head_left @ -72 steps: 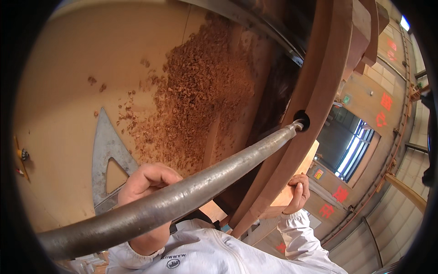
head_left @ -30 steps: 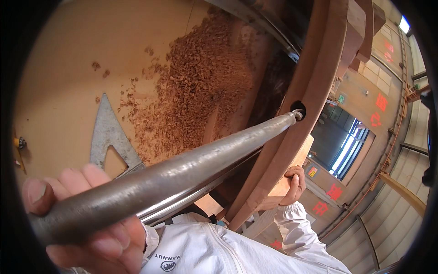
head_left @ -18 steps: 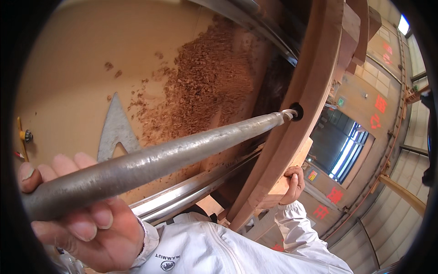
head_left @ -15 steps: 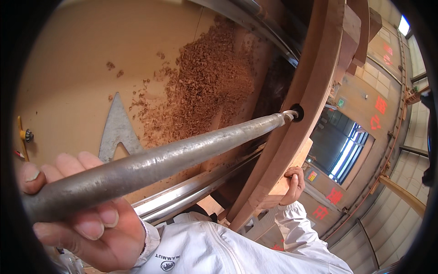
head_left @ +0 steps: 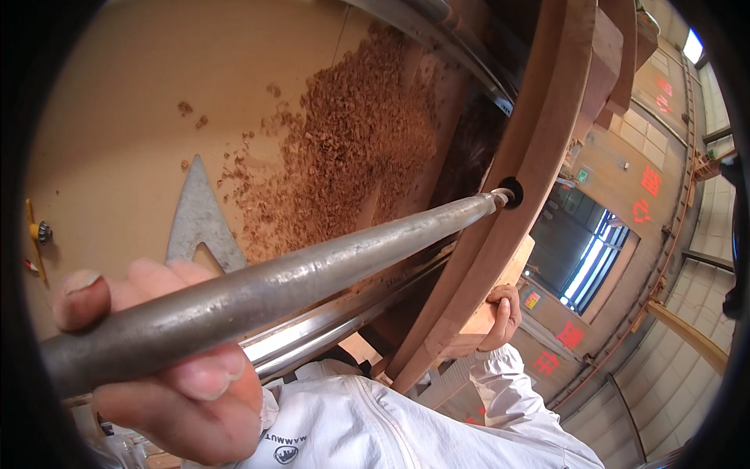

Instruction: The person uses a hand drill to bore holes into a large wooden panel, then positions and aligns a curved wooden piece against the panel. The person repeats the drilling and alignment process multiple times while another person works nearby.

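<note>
Compared w/ the first frame, the left hand [head_left: 191,410] has moved along the steel rod [head_left: 297,285] toward 8 o'clock, & the shiny rail [head_left: 305,348] at 7 o'clock now shows more of itself. The right hand [head_left: 504,316] stays in approx. the same pos., at 4 o'clock.

The left hand is closed round the thick lower part of the rod: some fingers lie on its upper side, other fingertips are seen below it. The rod runs slanting from 8 o'clock up to betw. 2 & 3 o'clock. There its twisted bit [head_left: 496,200] is at the mouth of a dark round hole [head_left: 513,190] in the reddish-brown beam [head_left: 539,156]; how deep the tip is inside, I cannot tell. The beam looks bent, b/c of the fisheye lens.

The right hand has its fingers bent over the edge of a pale wood block [head_left: 484,316], just beside the beam, & grips it.

At 12 o'clock a big heap of brown wood chips [head_left: 359,125] lies on the tan board [head_left: 133,94], w/ few loose bits toward 10 o'clock. At 9 o'clock is a grey metal set square [head_left: 195,211], pointed end up, its lower part hidden behind hand & rod. Farther out, also at 9 o'clock, lies a small yellow item [head_left: 35,232] w/ dark knob; its kind is unclear.
</note>
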A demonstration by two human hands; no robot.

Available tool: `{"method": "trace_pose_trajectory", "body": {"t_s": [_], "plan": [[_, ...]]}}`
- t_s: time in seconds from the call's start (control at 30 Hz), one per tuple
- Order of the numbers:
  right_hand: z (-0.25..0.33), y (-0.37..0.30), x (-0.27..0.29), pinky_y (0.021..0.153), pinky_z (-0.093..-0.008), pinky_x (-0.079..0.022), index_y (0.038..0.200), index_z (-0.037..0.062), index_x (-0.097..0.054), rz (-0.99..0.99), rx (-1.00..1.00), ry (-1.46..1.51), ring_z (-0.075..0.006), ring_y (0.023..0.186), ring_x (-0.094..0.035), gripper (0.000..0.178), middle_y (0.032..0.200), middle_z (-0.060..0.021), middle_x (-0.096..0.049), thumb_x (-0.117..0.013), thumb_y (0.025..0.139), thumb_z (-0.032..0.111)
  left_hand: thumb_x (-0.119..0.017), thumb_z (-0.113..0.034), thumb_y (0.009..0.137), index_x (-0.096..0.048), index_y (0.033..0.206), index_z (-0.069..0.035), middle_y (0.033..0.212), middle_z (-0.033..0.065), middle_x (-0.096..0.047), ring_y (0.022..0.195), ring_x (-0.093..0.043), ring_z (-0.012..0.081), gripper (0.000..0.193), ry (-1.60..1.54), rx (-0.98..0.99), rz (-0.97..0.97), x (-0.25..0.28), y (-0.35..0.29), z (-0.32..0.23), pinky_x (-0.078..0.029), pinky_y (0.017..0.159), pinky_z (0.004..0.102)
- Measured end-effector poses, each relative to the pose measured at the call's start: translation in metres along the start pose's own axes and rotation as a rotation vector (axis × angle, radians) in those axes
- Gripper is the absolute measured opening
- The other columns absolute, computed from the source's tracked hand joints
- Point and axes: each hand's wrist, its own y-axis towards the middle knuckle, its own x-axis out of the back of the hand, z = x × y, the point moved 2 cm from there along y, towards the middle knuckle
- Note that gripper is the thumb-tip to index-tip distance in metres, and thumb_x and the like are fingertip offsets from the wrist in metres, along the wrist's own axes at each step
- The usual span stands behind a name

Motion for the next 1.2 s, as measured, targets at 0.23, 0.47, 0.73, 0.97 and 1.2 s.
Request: {"method": "trace_pose_trajectory", "body": {"t_s": [0.23, 0.47, 0.73, 0.97, 1.2], "plan": [[-0.001, -0.001, 0.0, 0.089, -0.0341, -0.042, 0.085, 0.0, -0.06, -0.006, -0.031, 0.01, -0.0219, 0.092, -0.055, 0.025, 0.094, -0.0123, -0.059, -0.046, 0.1, 0.015, -0.049, -0.04, 0.111, -0.046, 0.138, -0.007, 0.081, -0.0065, -0.053, 0.068, -0.046, 0.0038, 0.042, 0.073, 0.008, 0.039, -0.001, 0.0, 0.002, -0.045, 0.071, 0.0215], [-0.002, 0.0, -0.001, 0.089, -0.0339, -0.042, 0.085, 0.0, -0.06, -0.001, -0.024, 0.023, -0.0217, 0.092, -0.055, 0.025, 0.094, -0.0122, -0.06, -0.046, 0.099, 0.015, -0.047, -0.039, 0.112, -0.05, 0.138, -0.008, 0.082, -0.0073, -0.055, 0.07, -0.047, 0.0036, 0.04, 0.093, 0.029, 0.093, -0.01, 0.0, 0.002, -0.044, 0.071, 0.0234], [-0.004, -0.001, 0.003, 0.091, -0.0349, -0.042, 0.086, -0.0003, -0.061, 0.01, -0.023, 0.017, -0.0225, 0.094, -0.055, 0.026, 0.094, -0.0126, -0.06, -0.046, 0.099, 0.016, -0.056, -0.049, 0.106, -0.046, 0.149, -0.003, 0.084, -0.0071, -0.055, 0.072, -0.048, 0.0048, 0.063, 0.08, -0.011, 0.072, 0.002, -0.006, 0.014, -0.044, 0.069, 0.0246], [-0.006, -0.002, 0.003, 0.092, -0.0355, -0.042, 0.085, -0.0005, -0.06, 0.004, -0.029, 0.013, -0.0234, 0.094, -0.055, 0.026, 0.095, -0.0135, -0.061, -0.047, 0.099, 0.017, -0.064, -0.049, 0.102, -0.043, 0.149, -0.001, 0.087, -0.0062, -0.05, 0.073, -0.047, 0.0045, 0.071, 0.197, 0.062, 0.057, -0.004, -0.005, 0.006, -0.045, 0.069, 0.0259], [-0.004, -0.002, 0.002, 0.092, -0.0353, -0.042, 0.085, 0.0, -0.06, 0.004, -0.031, -0.008, -0.0234, 0.094, -0.055, 0.026, 0.095, -0.0135, -0.06, -0.047, 0.099, 0.017, -0.063, -0.041, 0.105, -0.053, 0.136, -0.007, 0.086, -0.0056, -0.05, 0.069, -0.046, 0.0046, 0.048, 0.114, 0.077, 0.073, -0.006, -0.001, 0.008, -0.045, 0.067, 0.0243]]}}
